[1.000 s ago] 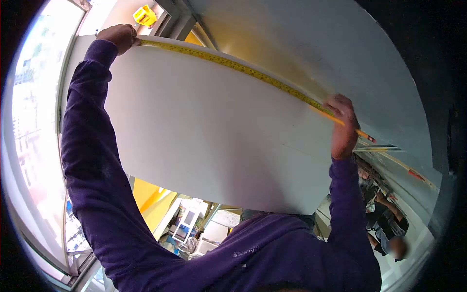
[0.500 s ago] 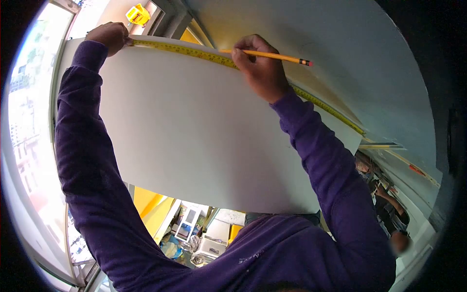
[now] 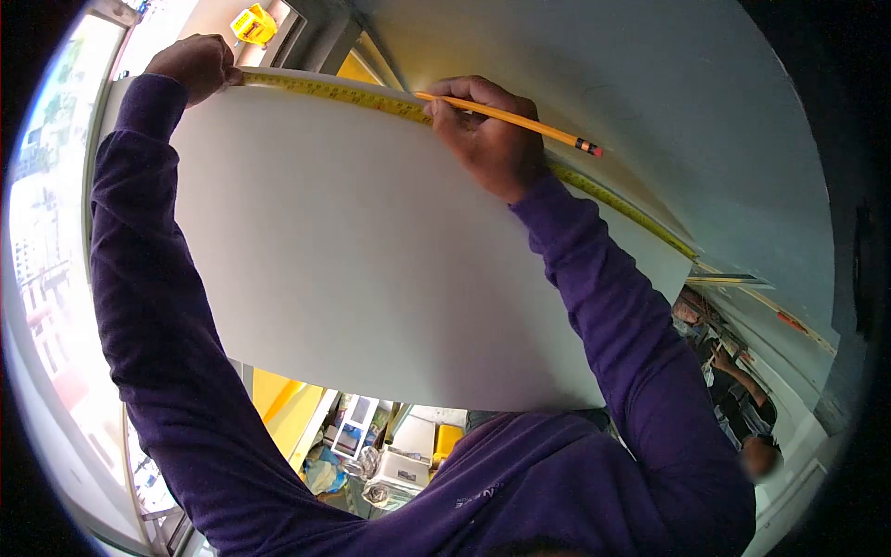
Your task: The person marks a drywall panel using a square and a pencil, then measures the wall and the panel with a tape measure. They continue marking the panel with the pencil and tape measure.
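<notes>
White, flat and broad, a rectangular panel board point(image 3: 371, 241) fills the middle of the view, held up close under a pale grey surface point(image 3: 650, 93). A yellow measuring tape point(image 3: 357, 94) lies along the board's far edge, running from about 11 o'clock down toward 3 o'clock.

The left hand point(image 3: 190, 63), at 11 o'clock, is closed over the tape's end at the board's corner, fingers curled tight and pressing it to the edge. The right hand point(image 3: 487, 135), near 12 o'clock, is closed around a yellow wooden pencil point(image 3: 543, 132). The pencil's tip touches the tape at the board's edge, and its eraser end points toward 3 o'clock. Both arms wear dark purple sleeves point(image 3: 158, 306).

A small yellow case point(image 3: 252, 23) sits on a ledge just past the left hand, at 11 o'clock. Whether it joins the tape cannot be told. At 4 o'clock, well below the board, another person point(image 3: 742, 418) is seated.
</notes>
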{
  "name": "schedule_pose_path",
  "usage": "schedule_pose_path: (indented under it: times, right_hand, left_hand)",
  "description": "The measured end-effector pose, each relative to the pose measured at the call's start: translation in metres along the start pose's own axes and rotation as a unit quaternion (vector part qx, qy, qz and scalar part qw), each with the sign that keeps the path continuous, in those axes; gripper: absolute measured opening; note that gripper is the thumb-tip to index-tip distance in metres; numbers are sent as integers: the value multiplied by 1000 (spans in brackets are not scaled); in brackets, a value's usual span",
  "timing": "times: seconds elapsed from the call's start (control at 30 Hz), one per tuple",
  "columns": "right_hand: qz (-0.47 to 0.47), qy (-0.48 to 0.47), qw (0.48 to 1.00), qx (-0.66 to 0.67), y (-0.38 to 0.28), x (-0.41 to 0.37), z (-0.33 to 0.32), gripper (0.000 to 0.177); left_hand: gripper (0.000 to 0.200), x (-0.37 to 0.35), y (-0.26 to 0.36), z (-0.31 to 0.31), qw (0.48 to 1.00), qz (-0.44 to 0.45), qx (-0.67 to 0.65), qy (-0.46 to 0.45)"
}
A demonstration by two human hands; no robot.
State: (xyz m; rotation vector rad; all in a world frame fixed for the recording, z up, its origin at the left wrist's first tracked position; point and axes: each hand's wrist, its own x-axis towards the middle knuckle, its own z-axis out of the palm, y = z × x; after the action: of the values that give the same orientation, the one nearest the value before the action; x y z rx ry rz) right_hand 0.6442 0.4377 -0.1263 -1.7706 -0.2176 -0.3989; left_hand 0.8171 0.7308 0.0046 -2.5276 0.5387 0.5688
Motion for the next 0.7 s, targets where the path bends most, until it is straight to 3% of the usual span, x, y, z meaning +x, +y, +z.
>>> schedule_pose_path:
  times: [0.2, 0.7]
  right_hand:
    - [52, -17, 998, -4, 4, -3, 0, 16]
    - [82, -69, 994, -28, -3, -2, -6, 14]
  left_hand:
    - [25, -5, 13, -13, 999, -33, 7, -26]
    - [31, 0, 3, -1, 1000, 11, 11, 24]
